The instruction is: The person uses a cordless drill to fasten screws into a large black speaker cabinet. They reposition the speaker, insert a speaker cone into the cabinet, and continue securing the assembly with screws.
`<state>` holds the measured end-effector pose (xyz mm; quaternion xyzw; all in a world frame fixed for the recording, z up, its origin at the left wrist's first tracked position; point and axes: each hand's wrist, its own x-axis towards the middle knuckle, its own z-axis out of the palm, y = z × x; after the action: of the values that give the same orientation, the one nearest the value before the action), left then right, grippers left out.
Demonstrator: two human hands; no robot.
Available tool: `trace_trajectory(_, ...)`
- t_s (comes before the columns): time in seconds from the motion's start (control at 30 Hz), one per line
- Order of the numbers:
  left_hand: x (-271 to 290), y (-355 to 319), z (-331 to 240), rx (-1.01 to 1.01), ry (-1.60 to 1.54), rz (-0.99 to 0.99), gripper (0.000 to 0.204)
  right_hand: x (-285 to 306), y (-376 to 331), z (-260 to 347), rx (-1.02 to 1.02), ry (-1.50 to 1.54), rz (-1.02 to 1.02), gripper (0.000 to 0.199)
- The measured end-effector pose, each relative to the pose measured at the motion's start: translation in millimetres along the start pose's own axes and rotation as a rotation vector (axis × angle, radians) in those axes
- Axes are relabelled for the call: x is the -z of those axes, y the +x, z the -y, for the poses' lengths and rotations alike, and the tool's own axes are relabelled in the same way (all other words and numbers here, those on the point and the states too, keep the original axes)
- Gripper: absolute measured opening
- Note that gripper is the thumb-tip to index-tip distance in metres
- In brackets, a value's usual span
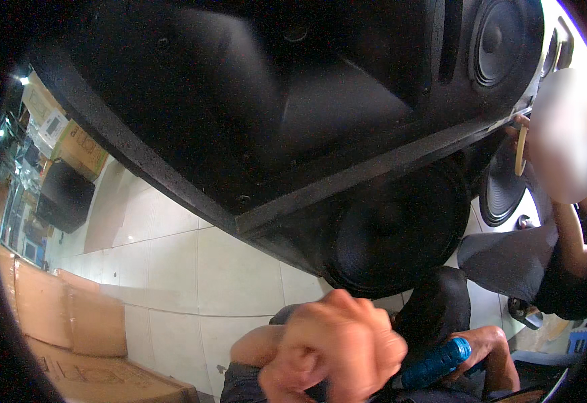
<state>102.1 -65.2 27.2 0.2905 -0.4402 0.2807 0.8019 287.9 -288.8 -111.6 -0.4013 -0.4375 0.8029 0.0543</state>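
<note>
A blue tool [436,363] was gripped in the right hand [485,349]; the left hand [337,349] was clenched, contents not discernible. Three brown cartons [92,322] were stacked lower left, under the black speaker cabinet [273,114].

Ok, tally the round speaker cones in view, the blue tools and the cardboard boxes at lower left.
Speaker cones: 3, one at top right, a large one at centre, one at right
Blue tool: 1, in the right hand
Cardboard boxes: 3
Total: 7
</note>
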Motion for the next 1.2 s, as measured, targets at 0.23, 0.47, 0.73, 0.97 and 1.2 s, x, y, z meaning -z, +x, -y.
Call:
trace_trajectory(0.23, -10, 2, 48, -0.028, -0.010, -0.186, 0.035, 14, 0, -11, 0.002, -0.039, 0.135, 0.048)
trace_trajectory(0.47, 16, 28, -51, 0.272, 2.882, 0.559, 0.027, 24, -6, -20, -0.015, -0.073, 0.210, 0.051)
trace_trajectory(0.73, -53, 19, -96, 0.570, 3.565, 0.933, 0.024, 35, -14, -15, -0.009, -0.091, 0.225, 0.056)
trace_trajectory(0.97, -50, -45, -83, 0.401, 2.436, -0.111, 0.014, 20, -17, 29, 0.251, -0.093, -0.059, 0.034)
trace_trajectory(1.2, -23, 24, -53, 0.243, 1.173, -0.059, 0.004, -45, -46, 63, 0.334, 0.063, -0.457, 0.030)
